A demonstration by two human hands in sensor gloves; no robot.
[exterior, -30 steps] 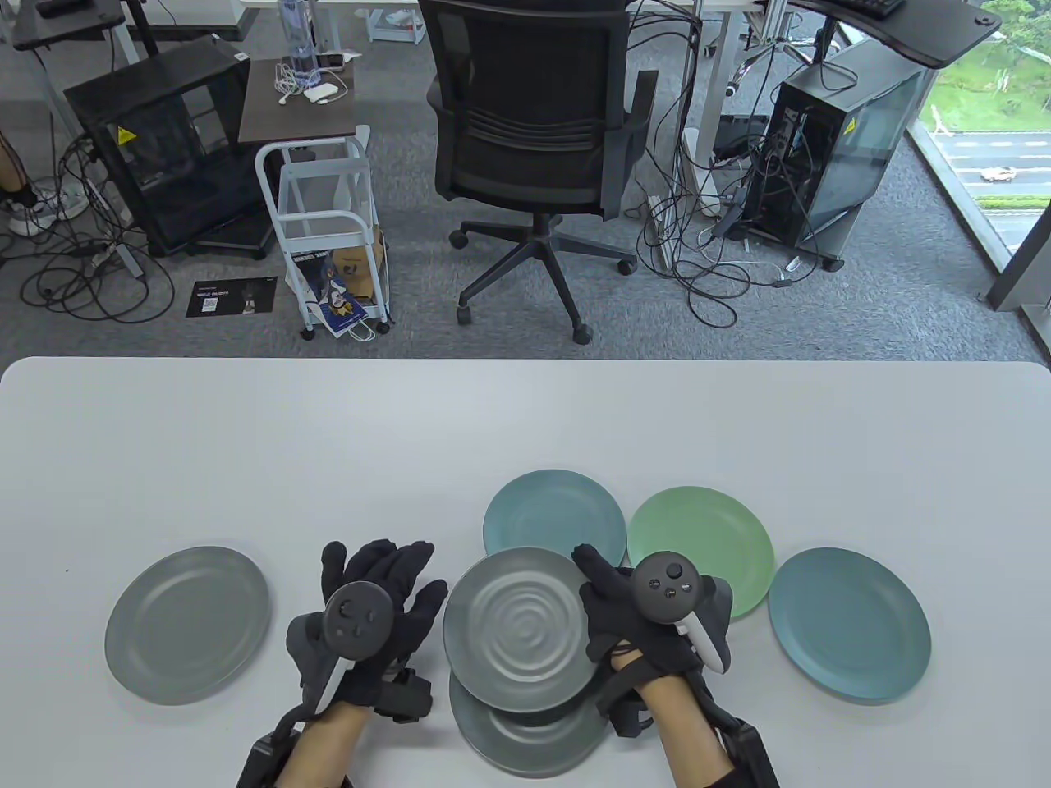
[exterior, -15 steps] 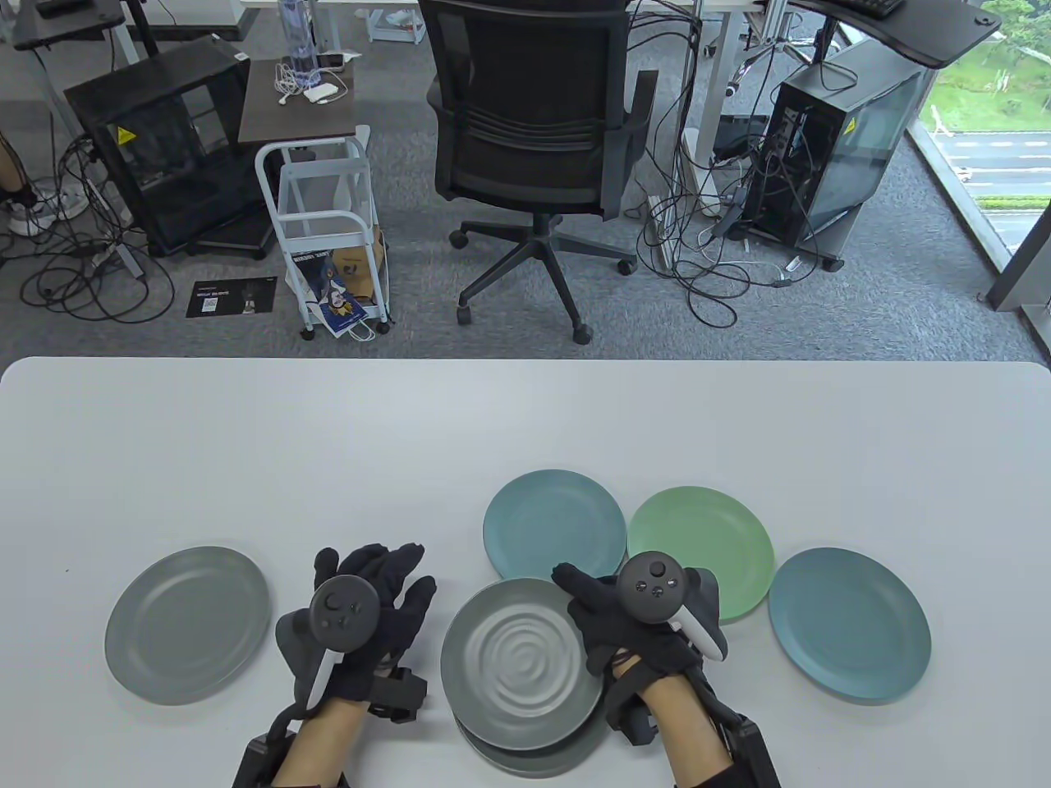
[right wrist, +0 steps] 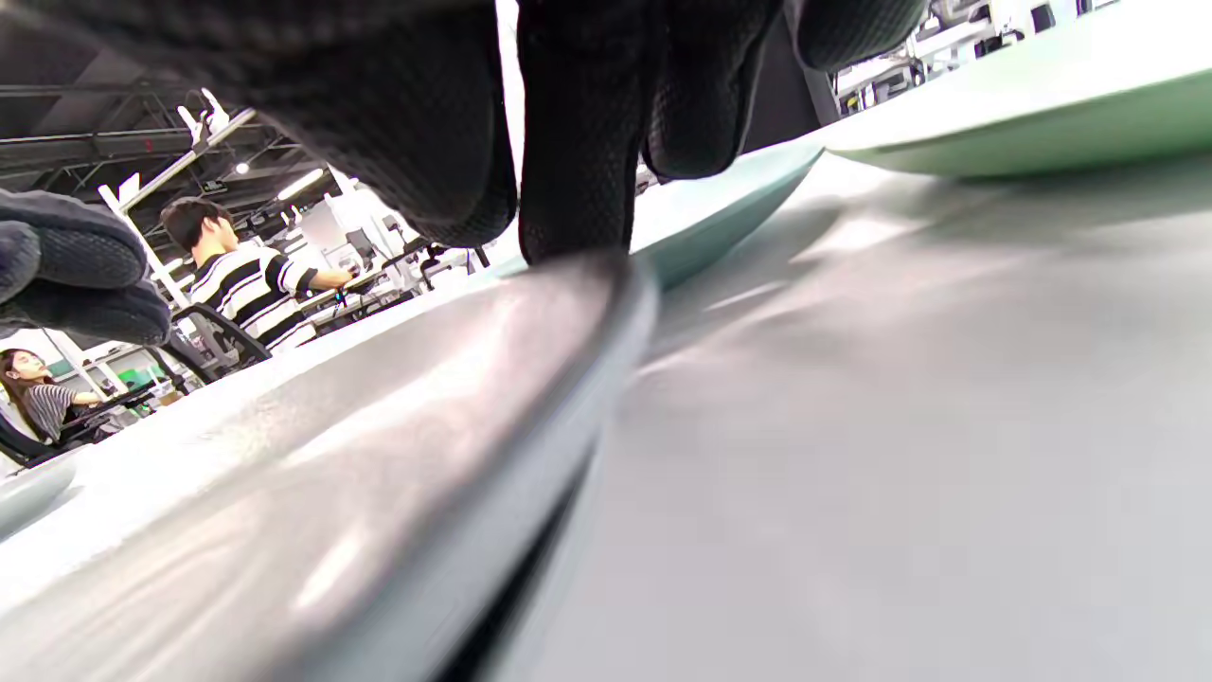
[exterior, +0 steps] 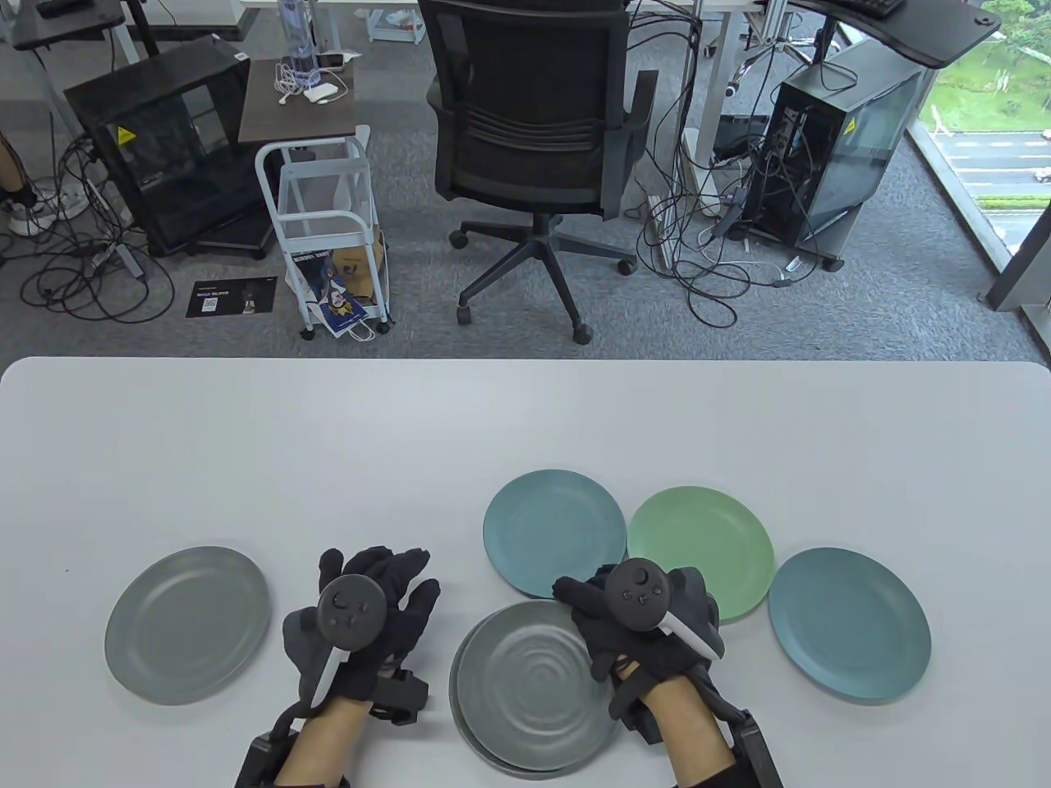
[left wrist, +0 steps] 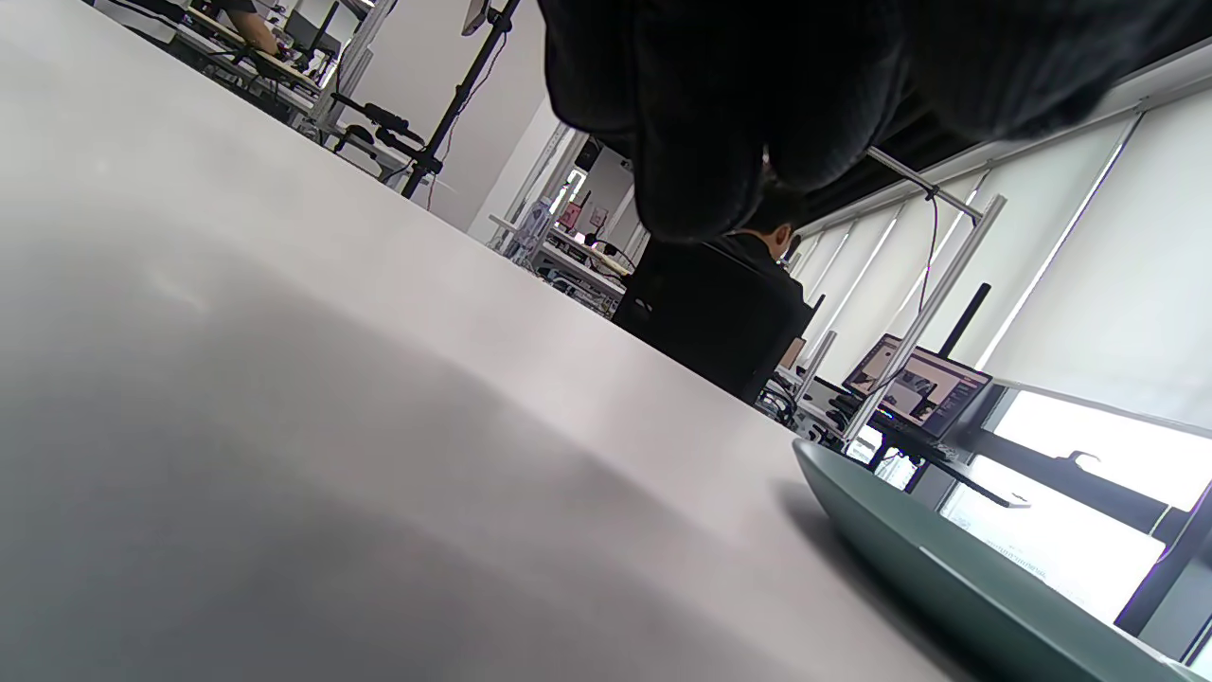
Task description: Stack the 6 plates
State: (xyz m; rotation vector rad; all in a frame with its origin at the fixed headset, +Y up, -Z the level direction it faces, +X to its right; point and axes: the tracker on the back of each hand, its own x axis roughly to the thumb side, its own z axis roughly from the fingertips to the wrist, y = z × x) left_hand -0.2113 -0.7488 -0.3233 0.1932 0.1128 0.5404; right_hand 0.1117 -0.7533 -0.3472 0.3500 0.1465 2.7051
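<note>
Office carpet, a black swivel chair (exterior: 538, 115) and computer towers lie beyond a pale grey table (exterior: 525, 427). On it, the right hand (exterior: 636, 628) grips the right rim of a grey rippled plate (exterior: 525, 685), nearly seated on another grey plate (exterior: 493, 751) beneath. Just beyond that hand sit teal (exterior: 552, 525), green (exterior: 706, 538) and blue (exterior: 850, 625) plates. The left hand (exterior: 361, 632) hovers with fingers spread, holding nothing; a sixth, grey plate (exterior: 187, 624) lies to its left.

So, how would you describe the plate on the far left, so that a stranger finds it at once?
On the white table, look past the left hand towards the left edge. The grey plate lies there alone, touching nothing. The other grey plates are stacked by the right hand.
</note>
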